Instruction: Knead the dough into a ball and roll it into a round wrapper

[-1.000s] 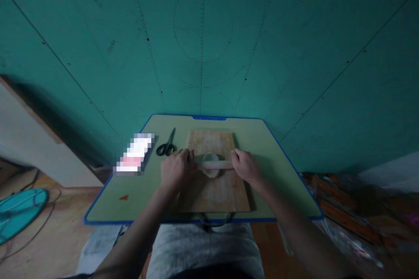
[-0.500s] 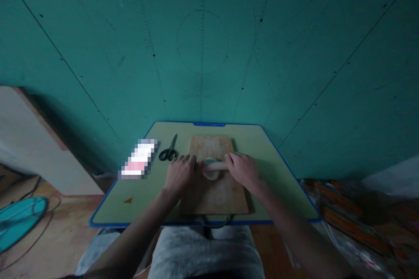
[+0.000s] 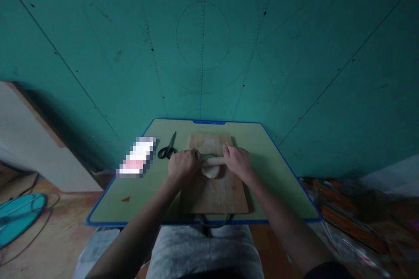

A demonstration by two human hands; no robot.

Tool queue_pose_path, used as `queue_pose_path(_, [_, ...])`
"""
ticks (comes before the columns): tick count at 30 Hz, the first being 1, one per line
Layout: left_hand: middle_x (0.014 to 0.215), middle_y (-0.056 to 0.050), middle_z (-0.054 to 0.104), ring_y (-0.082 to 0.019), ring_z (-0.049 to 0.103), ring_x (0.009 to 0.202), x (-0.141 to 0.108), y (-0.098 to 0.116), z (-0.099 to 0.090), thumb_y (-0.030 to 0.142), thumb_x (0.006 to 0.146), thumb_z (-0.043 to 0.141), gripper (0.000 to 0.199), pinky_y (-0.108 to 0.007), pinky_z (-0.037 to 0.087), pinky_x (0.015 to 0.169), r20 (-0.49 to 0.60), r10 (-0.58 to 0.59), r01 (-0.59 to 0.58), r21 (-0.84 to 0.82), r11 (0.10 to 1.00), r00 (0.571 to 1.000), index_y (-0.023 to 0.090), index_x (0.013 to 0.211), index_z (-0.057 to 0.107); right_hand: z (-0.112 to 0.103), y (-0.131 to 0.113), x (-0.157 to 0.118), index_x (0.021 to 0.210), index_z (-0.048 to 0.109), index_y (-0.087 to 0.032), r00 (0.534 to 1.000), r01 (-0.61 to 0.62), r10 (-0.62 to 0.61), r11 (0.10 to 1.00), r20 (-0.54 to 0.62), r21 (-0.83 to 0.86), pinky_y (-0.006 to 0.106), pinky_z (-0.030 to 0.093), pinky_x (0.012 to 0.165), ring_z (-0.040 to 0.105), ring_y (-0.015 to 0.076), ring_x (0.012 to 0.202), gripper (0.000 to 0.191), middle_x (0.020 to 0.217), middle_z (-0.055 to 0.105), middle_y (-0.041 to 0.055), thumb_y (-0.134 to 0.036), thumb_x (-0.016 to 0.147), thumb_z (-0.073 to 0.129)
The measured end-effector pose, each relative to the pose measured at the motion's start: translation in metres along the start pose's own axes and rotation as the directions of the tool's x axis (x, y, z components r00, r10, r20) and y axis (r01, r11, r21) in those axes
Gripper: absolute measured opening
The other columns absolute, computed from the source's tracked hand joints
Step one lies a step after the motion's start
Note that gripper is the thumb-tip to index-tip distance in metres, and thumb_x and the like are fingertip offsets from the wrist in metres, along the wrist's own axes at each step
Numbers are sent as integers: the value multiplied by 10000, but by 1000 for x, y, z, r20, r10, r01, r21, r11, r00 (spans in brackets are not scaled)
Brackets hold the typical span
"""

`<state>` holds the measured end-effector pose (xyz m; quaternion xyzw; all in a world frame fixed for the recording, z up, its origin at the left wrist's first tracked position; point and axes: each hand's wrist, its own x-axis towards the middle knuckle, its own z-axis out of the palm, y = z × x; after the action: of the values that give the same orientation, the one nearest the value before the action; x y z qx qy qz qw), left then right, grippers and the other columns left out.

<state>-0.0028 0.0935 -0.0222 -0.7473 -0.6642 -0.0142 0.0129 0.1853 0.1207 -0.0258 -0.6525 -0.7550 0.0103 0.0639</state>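
A pale rolling pin [image 3: 213,161] lies crosswise over a round, flattened piece of dough [image 3: 211,171] on a wooden cutting board [image 3: 214,200]. My left hand [image 3: 185,163] is closed round the pin's left end, and my right hand [image 3: 237,159] grips its right end. The pin covers part of the dough, whose near part shows below it and a thin strip beyond it. Both ends of the pin are hidden under my fingers.
Black-handled scissors [image 3: 167,150] lie left of the board, beside a blurred-out phone-like rectangle [image 3: 137,157]. A small orange triangle [image 3: 125,199] rests on the blue-edged table [image 3: 271,192]. A green wall [image 3: 209,52] rises behind; clutter [image 3: 353,213] fills the floor at right.
Both hands have pushed the rolling pin a little away from me across the dough, so more of its near part shows. The view has shifted slightly.
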Motion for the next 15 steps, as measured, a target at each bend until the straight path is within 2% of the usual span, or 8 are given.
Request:
queue_pose_path(4, [939, -187, 731, -343, 715, 930, 8, -3, -4, 213, 969, 348, 366, -374, 508, 702, 17, 54, -54, 18, 998, 998, 128, 1045, 695, -3, 2, 14, 1121, 709, -230, 993, 68, -67, 998, 99, -7, 288, 443, 763, 706, 214, 944, 427, 1059, 754, 105, -381, 1048, 317])
queue_pose_path(7, [984, -175, 725, -325, 712, 938, 9, 0, -7, 243, 991, 339, 365, -365, 510, 707, -7, 51, -51, 16, 999, 999, 146, 1077, 681, -7, 2, 16, 1131, 708, -212, 992, 70, -68, 998, 105, -12, 282, 450, 765, 708, 210, 938, 415, 1046, 753, 114, -385, 1045, 341])
queue_pose_path(11, [1006, -165, 711, -285, 700, 949, 1, 7, -3, 316, 1033, 250, 434, -359, 506, 755, -91, -24, 20, -43, 999, 996, 137, 1068, 644, -10, -5, 4, 1047, 708, -164, 998, 24, -22, 999, 52, -27, 300, 455, 779, 708, 224, 930, 514, 1039, 739, 150, -373, 1066, 240])
queue_pose_path(15, [1031, -145, 705, -258, 683, 992, -3, 11, 2, 296, 1031, 260, 406, -332, 490, 787, -99, -23, 16, -71, 997, 995, 141, 1078, 632, -5, -14, -11, 1092, 644, -198, 986, 134, -138, 990, -88, -54, 271, 443, 768, 671, 205, 1004, 400, 1136, 694, 120, -342, 1060, 273])
